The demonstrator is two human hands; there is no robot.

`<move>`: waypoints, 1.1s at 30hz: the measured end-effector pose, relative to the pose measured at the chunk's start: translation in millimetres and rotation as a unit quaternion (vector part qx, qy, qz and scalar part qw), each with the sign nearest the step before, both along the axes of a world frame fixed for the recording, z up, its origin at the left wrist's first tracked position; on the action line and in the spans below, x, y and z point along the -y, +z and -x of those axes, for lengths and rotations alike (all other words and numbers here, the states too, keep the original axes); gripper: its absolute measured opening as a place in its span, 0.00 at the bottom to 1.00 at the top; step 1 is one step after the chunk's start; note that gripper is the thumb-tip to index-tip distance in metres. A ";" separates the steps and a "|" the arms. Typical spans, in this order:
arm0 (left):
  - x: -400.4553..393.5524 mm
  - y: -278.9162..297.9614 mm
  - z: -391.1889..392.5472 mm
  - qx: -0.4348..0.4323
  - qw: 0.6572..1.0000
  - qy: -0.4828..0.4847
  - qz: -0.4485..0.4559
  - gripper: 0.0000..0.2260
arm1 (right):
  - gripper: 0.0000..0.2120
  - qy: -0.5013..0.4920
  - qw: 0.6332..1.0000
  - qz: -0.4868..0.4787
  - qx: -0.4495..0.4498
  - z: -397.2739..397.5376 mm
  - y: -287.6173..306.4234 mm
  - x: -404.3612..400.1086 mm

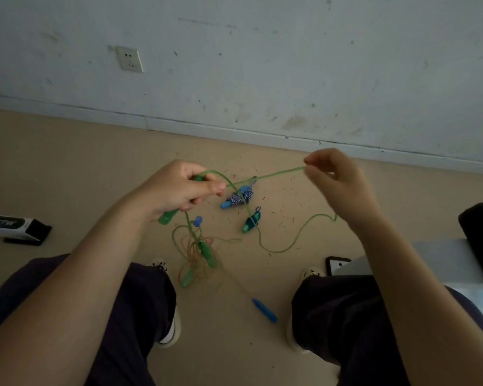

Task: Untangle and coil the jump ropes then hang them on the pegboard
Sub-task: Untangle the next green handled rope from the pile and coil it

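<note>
My left hand grips a green jump-rope handle together with a loop of the green rope. My right hand pinches that same green rope, pulled taut between the hands above the floor. The rope's slack trails down onto the floor. Below my left hand hangs a tangle of thin orange and green cords with green handles. On the floor lie a blue-and-white wound rope with a blue handle, a small teal coiled rope and a loose blue handle. The pegboard is not in view.
I sit with my knees apart, shoes on a tan floor strewn with small dark bits. A white scuffed wall with a socket is ahead. A black-and-white box lies at left. A phone and grey furniture are at right.
</note>
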State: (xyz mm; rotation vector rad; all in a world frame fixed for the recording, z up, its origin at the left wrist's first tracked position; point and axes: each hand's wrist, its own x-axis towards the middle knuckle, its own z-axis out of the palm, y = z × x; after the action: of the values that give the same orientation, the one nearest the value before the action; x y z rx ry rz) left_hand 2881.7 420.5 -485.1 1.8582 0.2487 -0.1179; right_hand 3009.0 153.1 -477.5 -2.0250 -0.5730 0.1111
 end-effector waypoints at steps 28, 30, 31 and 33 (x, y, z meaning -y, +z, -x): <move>42.1 -23.1 -12.7 0.014 0.996 -0.038 0.086 0.12 | 0.08 0.162 0.986 0.005 -0.044 44.4 -5.7 -34.9; 42.2 -24.0 -14.3 0.004 0.996 -0.035 0.082 0.11 | 0.04 0.154 0.985 0.013 -0.077 48.3 -9.1 -42.6; 41.2 -24.0 -14.6 -0.001 0.996 -0.036 0.081 0.12 | 0.04 0.148 0.986 0.024 -0.078 47.1 -10.1 -44.2; 38.4 -23.4 -14.4 -0.011 0.995 -0.048 0.081 0.12 | 0.02 0.151 0.985 0.071 -0.043 43.5 -11.1 -44.6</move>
State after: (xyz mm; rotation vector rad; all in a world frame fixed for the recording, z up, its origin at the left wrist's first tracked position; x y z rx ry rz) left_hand 2896.1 382.1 -508.6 1.7086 0.1591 -0.2189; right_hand 2965.4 197.7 -488.6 -2.0452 -0.8334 0.4296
